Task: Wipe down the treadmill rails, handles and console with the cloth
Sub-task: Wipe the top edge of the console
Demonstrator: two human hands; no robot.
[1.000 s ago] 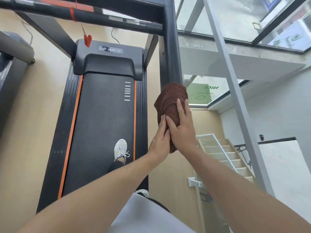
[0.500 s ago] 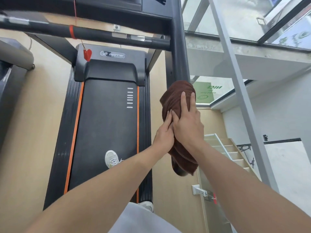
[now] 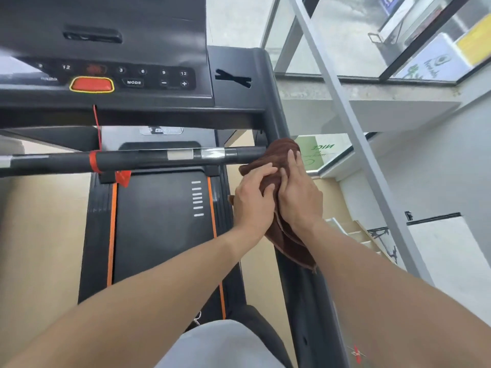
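Two hands are working one cloth. My left hand is curling its fingers into the brown cloth, bunching it; my right hand is pressing it flat-fingered against the right rail, just beside the crossbar end. The cloth is looking light, soft and limp, its tail hanging loose, so I am judging a gathered handful the surest hold.

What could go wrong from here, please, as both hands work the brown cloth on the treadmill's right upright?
The brown cloth has a loose tail hanging below the hands; it might slip off. The left hand and right hand sit beside the crossbar handle, so knuckles could knock it.
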